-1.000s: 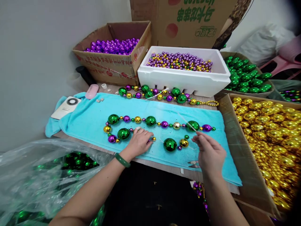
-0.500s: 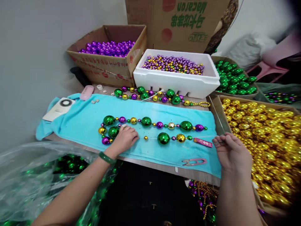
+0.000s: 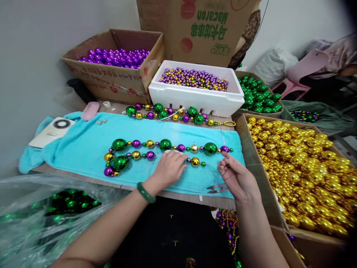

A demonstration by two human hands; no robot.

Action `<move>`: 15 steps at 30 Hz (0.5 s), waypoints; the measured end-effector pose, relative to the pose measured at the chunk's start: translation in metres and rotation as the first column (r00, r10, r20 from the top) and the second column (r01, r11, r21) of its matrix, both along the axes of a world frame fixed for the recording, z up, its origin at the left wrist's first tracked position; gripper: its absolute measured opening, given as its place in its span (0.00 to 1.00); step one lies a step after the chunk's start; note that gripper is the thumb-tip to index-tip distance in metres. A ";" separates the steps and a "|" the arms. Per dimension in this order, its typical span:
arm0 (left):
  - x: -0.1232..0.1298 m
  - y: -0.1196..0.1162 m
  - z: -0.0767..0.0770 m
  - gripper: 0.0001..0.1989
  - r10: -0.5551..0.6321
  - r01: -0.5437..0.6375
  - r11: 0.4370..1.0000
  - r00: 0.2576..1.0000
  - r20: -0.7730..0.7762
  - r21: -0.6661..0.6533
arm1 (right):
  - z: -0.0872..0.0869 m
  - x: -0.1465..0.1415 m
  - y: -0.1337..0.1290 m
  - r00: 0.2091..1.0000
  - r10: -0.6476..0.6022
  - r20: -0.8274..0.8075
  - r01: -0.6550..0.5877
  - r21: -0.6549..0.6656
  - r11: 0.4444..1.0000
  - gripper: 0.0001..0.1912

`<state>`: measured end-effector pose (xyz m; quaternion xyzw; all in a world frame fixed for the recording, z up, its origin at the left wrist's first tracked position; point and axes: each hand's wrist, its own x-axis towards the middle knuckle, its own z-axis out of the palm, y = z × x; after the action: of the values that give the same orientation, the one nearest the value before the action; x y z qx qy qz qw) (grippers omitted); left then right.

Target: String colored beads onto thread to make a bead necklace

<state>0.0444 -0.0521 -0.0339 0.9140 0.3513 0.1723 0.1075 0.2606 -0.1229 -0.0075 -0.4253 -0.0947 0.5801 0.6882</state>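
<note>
A string of shiny green, gold and purple beads (image 3: pixel 165 144) lies in a bent loop on a turquoise towel (image 3: pixel 92 134). My left hand (image 3: pixel 171 165) curls over the lower row of beads, hiding part of it. Just past its fingers, a gold bead (image 3: pixel 195 162) and a small green bead (image 3: pixel 203 163) show. My right hand (image 3: pixel 237 175) is raised over the towel's right end, thumb and fingers pinching a long thin needle (image 3: pixel 221 128) that points up and away. Pink-handled thread snips (image 3: pixel 217 188) lie beside that hand, partly covered by it.
Behind the towel are a finished-looking bead strand (image 3: pixel 160 114), a white foam box (image 3: pixel 195 100) of small beads and a carton (image 3: pixel 111 78) of purple beads. A carton of gold beads (image 3: pixel 295 167) stands right. A phone (image 3: pixel 52 132) rests on the towel's left end.
My left hand has slid right along the lower row, uncovering gold and purple beads and covering the big green one. The right hand has lifted with the needle. The view has shifted.
</note>
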 end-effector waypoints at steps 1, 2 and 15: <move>0.017 -0.006 -0.003 0.18 -0.017 0.017 1.000 0.999 0.046 0.001 | 0.004 -0.006 -0.001 0.999 0.035 -0.010 -0.035 -0.009 0.999 0.15; 0.031 -0.011 -0.007 0.18 -0.037 0.037 0.999 0.996 0.076 0.006 | 0.008 -0.012 -0.003 0.998 0.063 -0.016 -0.063 -0.021 0.998 0.14; 0.014 -0.024 -0.027 0.17 -0.020 0.019 1.000 0.998 0.054 0.013 | 0.042 0.040 -0.019 0.894 -0.286 0.344 0.249 0.148 0.957 0.11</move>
<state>0.0584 -0.0765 -0.0608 0.9130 0.3383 0.1981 0.1130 0.3008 -0.1418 0.0348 -0.4987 -0.1893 0.3858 0.7527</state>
